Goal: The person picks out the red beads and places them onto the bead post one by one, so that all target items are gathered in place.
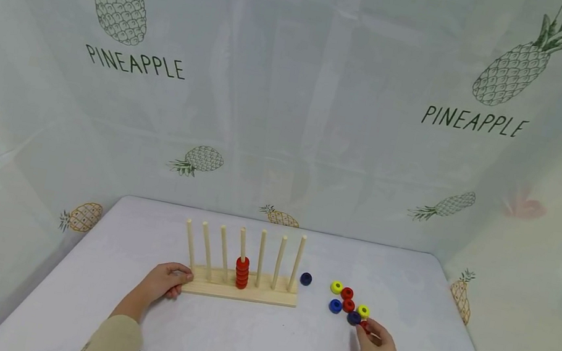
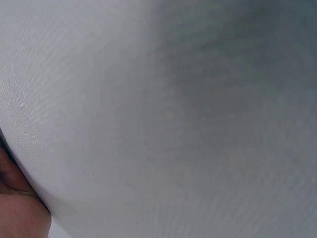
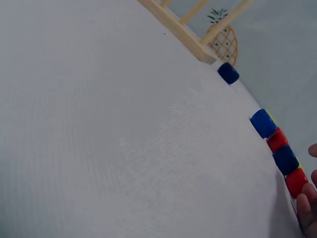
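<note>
A wooden peg stand (image 1: 265,297) with a row of several upright pegs lies across the table. Stacked red rings (image 1: 241,274) sit on its middle peg. My left hand (image 1: 167,279) grips the left end of the base, thumb on top. Over to the right, my right hand (image 1: 379,349) pinches a red ring (image 1: 365,326) between thumb and fingers, low at the table. That ring (image 3: 296,182) touches a dark blue ring (image 3: 286,159) in the right wrist view. In the left wrist view, only part of the left hand (image 2: 22,215) shows at the lower left.
Beside the right hand lie loose rings: a yellow ring (image 1: 363,311), a red ring (image 1: 348,305), a blue ring (image 1: 335,306) and several others. One dark blue ring (image 1: 306,278) lies apart, near the stand's right end. A pineapple-print curtain (image 1: 293,108) hangs behind the table (image 1: 239,350).
</note>
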The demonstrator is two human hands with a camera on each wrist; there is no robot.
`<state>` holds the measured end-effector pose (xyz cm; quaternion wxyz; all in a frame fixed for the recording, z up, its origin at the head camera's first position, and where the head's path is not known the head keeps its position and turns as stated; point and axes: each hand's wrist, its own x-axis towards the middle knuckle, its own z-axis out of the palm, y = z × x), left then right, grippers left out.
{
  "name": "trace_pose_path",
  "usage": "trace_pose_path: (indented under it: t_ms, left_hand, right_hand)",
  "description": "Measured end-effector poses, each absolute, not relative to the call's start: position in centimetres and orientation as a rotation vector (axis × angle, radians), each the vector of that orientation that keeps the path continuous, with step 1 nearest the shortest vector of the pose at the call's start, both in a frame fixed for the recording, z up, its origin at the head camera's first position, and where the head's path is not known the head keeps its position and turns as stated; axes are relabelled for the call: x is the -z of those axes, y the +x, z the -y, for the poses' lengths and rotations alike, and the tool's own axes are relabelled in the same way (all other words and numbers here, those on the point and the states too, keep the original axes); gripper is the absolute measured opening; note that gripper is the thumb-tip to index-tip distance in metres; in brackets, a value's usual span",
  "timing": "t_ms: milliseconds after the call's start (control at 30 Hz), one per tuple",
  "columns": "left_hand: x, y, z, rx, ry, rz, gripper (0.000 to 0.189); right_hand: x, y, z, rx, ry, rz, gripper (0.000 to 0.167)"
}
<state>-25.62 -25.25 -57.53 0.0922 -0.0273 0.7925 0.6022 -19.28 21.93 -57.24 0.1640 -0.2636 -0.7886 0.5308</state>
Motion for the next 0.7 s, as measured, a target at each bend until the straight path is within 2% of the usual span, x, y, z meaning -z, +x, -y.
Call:
trace_pose_path:
  t_ms: [500, 700]
  left_hand:
    - [57.7, -25.6, 25.2, -1.772, -0.091, -2.374, 0.034]
    - [57.7, -25.7, 25.1, -1.775, -0.079, -2.383, 0.034]
  right_hand:
    - [58.6, -20.0, -22.2, -1.524, -0.942, 2.146, 0.033]
    - [59.1, -20.0, -21.8, -1.429, -0.909, 2.162, 0.030]
